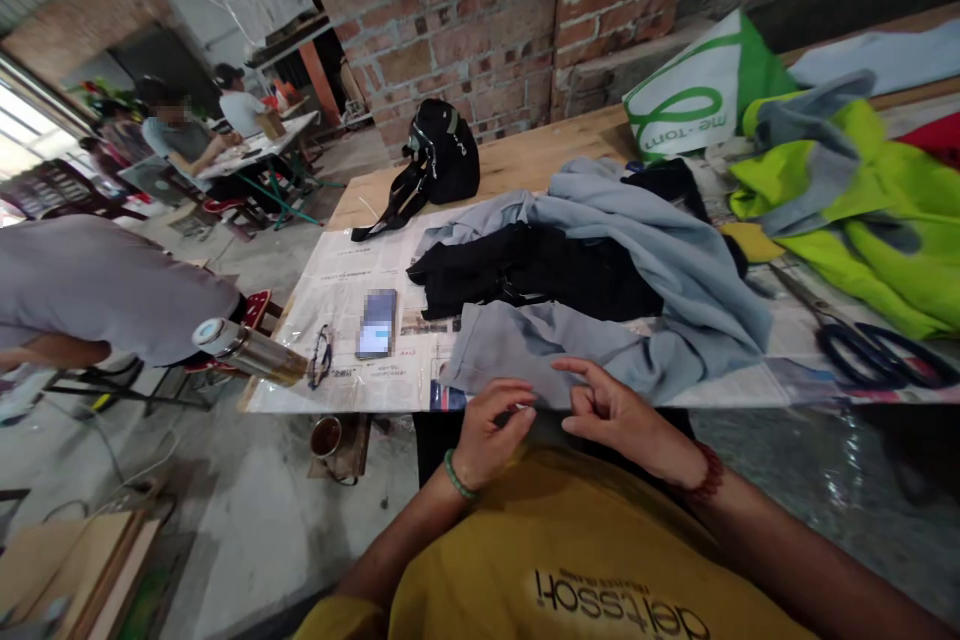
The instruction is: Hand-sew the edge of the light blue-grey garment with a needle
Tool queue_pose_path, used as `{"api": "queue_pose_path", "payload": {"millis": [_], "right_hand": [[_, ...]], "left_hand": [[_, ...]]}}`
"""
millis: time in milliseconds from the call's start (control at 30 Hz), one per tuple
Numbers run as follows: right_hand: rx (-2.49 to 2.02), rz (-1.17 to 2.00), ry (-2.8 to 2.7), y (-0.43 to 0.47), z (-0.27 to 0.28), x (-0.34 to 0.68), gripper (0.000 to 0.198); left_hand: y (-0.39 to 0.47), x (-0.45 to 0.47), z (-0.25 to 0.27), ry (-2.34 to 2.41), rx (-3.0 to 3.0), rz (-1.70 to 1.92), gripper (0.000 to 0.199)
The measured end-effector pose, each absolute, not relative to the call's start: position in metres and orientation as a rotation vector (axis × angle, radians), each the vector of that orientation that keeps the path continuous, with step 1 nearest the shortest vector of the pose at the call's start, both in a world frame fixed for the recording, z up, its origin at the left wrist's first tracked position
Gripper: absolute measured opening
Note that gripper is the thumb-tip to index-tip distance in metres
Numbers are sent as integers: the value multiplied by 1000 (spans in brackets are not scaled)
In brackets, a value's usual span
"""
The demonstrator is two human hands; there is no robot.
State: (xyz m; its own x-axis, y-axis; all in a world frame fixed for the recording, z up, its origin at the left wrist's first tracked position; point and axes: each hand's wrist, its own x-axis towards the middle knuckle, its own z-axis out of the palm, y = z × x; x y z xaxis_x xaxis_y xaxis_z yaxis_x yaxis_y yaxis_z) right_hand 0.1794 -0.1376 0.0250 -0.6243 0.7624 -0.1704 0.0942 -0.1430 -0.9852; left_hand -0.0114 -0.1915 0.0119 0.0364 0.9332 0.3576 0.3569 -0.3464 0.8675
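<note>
My left hand [489, 432] is at the table's front edge, its fingers curled toward the thumb in a pinch. Something small and pale may be between the fingertips, too small to name. Facing it, my right hand [616, 417] has the index finger stretched out and the other fingers folded against the thumb; what they hold, if anything, is hidden. Just beyond both hands lies a grey cloth garment [517, 345], its near edge close to my fingers. A black cloth piece [570, 270] is spread across the grey fabric.
On the newspaper-covered table [322, 285] are a phone [376, 323], glasses [322, 357], a tilted-looking flask [251, 352] and a black backpack [446, 155]. To the right are scissors [870, 345], a yellow-green garment [862, 210] and a green-white bag [705, 90]. A person [112, 285] sits left; others work behind.
</note>
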Motion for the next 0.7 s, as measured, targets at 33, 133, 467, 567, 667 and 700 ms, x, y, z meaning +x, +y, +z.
{"api": "queue_pose_path", "payload": {"millis": [33, 133, 467, 567, 667, 700], "right_hand": [[-976, 1807, -1662, -139, 23, 177, 63], [-1006, 1745, -1730, -143, 16, 170, 63], [-943, 1310, -2022, -160, 7, 164, 55], [-932, 1285, -2041, -164, 5, 163, 56], [-937, 1273, -2050, -169, 6, 163, 55], [-934, 1271, -2051, -171, 6, 163, 55]], "left_hand": [[-190, -6, 15, 1293, 1713, 1292, 13], [-185, 6, 20, 1285, 1631, 1225, 15], [-189, 25, 5, 1322, 1562, 1262, 5], [-195, 27, 4, 1350, 1559, 1259, 5], [-200, 29, 4, 1370, 1561, 1267, 5], [-201, 29, 4, 1375, 1568, 1267, 6]]}}
